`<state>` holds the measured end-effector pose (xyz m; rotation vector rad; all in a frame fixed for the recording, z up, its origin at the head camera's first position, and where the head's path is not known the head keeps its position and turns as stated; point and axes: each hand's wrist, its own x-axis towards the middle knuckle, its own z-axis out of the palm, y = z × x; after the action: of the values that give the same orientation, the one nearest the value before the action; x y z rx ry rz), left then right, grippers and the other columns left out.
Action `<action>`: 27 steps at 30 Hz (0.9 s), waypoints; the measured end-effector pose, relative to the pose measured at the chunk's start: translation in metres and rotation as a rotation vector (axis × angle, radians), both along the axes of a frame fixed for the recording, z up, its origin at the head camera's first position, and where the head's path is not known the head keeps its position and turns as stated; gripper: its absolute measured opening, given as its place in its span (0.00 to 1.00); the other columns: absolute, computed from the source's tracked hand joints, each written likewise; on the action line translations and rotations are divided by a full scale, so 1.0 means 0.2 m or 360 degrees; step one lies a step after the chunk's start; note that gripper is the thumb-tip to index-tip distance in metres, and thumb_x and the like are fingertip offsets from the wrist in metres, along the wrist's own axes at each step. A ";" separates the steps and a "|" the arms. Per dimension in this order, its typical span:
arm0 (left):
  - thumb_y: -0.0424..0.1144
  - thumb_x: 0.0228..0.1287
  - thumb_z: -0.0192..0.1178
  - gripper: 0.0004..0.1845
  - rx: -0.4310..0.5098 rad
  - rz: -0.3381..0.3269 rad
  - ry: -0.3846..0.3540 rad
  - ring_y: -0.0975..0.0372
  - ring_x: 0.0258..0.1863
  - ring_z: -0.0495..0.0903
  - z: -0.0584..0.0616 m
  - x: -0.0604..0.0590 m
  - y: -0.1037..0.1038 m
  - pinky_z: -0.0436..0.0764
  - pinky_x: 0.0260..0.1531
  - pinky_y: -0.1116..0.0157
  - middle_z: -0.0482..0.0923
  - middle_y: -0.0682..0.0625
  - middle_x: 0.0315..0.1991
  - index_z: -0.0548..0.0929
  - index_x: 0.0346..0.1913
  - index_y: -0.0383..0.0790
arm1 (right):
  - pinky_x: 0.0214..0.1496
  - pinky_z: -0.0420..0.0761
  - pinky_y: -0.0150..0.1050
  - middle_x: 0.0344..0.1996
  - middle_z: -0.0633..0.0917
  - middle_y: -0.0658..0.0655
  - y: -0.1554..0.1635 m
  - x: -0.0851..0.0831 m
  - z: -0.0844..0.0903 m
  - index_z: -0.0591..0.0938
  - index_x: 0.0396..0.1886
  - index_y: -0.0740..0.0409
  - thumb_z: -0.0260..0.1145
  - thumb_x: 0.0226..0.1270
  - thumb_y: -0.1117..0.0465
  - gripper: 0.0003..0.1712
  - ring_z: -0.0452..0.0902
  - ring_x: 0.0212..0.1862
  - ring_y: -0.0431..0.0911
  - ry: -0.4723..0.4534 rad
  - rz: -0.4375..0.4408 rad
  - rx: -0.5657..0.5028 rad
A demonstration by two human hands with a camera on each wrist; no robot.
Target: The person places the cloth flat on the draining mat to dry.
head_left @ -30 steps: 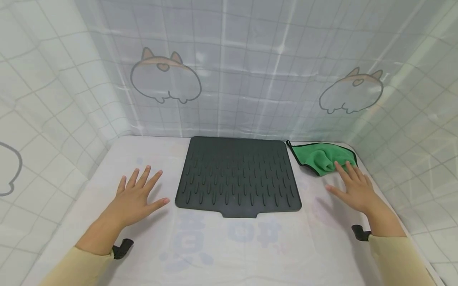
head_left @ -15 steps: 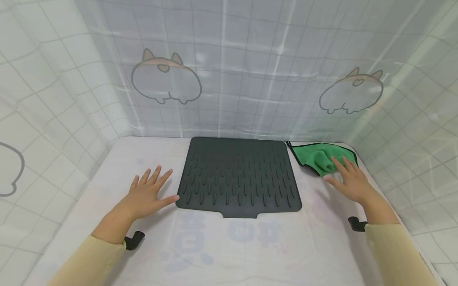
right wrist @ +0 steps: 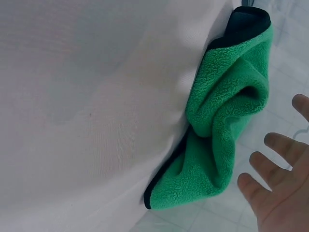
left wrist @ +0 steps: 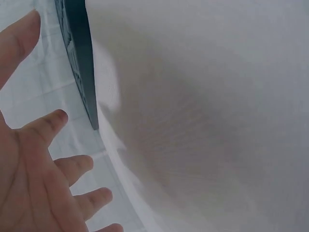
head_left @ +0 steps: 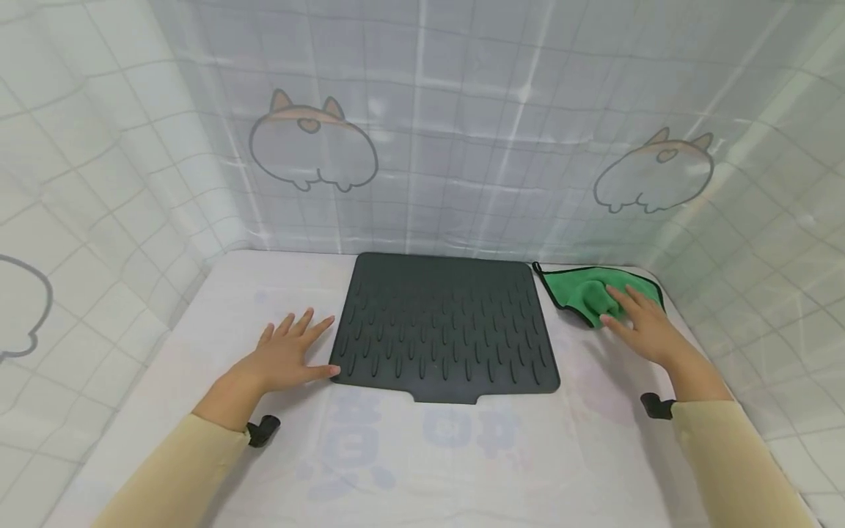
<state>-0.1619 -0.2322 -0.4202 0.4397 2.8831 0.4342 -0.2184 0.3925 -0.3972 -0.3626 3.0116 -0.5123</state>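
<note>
1. Fingers of the right hand (head_left: 643, 330) lie straight and spread, a wide, flat grip that holds nothing; the fingertips rest at the near edge of the green cloth (head_left: 590, 295), and whether they press into it cannot be told from the head view. In the right wrist view the fingers (right wrist: 277, 166) hang just beside the cloth (right wrist: 224, 125), a little apart from its folds.
2. Left hand (head_left: 285, 357) is also flat with its fingers fanned out, the grip wide and holding nothing. Its thumb tip reaches the near left corner of the dark mat (head_left: 444, 323); the left wrist view shows the thumb (left wrist: 19, 41) close by the mat's edge (left wrist: 79, 53).
3. Green cloth, edged in black, lies crumpled at the far right of the counter (head_left: 198, 352), just beside the mat's right far corner.
4. Dark mat, ribbed with short raised ridges, lies flat in the middle of the counter between the two hands, with a small tab on its near edge.
5. White covering with faint blue print spreads over the counter; a checked curtain (head_left: 462, 132) with cartoon animal shapes hangs behind and at both sides.
</note>
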 end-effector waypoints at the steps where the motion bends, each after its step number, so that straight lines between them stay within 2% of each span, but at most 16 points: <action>1: 0.72 0.60 0.58 0.53 -0.0010 -0.0008 -0.0008 0.28 0.74 0.42 -0.01 -0.01 0.00 0.40 0.66 0.28 0.44 0.30 0.78 0.56 0.79 0.45 | 0.64 0.46 0.79 0.75 0.46 0.79 0.00 -0.01 0.00 0.49 0.81 0.57 0.51 0.79 0.41 0.43 0.40 0.72 0.79 0.0004 0.0001 -0.0006; 8: 0.70 0.60 0.60 0.52 -0.0031 -0.0057 -0.0084 0.28 0.73 0.45 -0.01 -0.04 0.03 0.46 0.65 0.27 0.47 0.29 0.77 0.58 0.79 0.45 | 0.63 0.52 0.78 0.72 0.55 0.81 0.00 -0.05 -0.02 0.58 0.78 0.62 0.54 0.80 0.46 0.38 0.47 0.70 0.80 0.0116 0.0038 -0.0040; 15: 0.70 0.59 0.62 0.52 -0.0072 -0.0043 -0.0185 0.27 0.72 0.47 -0.03 -0.04 0.03 0.52 0.63 0.27 0.49 0.29 0.76 0.59 0.78 0.44 | 0.62 0.57 0.76 0.69 0.61 0.79 0.00 -0.09 -0.04 0.66 0.73 0.64 0.59 0.78 0.51 0.33 0.54 0.68 0.78 0.0188 0.0057 -0.0089; 23: 0.69 0.58 0.64 0.52 -0.0070 -0.0049 -0.0185 0.26 0.72 0.48 -0.01 -0.04 0.03 0.53 0.62 0.26 0.50 0.28 0.76 0.60 0.78 0.44 | 0.61 0.62 0.74 0.67 0.66 0.76 0.00 -0.12 -0.06 0.71 0.71 0.63 0.60 0.78 0.54 0.29 0.58 0.66 0.76 0.0100 -0.0012 -0.0158; 27: 0.70 0.57 0.63 0.52 -0.0081 -0.0042 -0.0178 0.27 0.72 0.48 -0.02 -0.04 0.03 0.53 0.62 0.26 0.50 0.29 0.76 0.60 0.78 0.45 | 0.52 0.72 0.65 0.63 0.68 0.76 0.00 -0.13 -0.07 0.71 0.70 0.64 0.59 0.78 0.53 0.28 0.68 0.57 0.70 0.0030 -0.0056 -0.0202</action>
<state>-0.1703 -0.2267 -0.4241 0.4302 2.7703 0.3679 -0.2449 0.3922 -0.4106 -0.3241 3.0165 -0.7090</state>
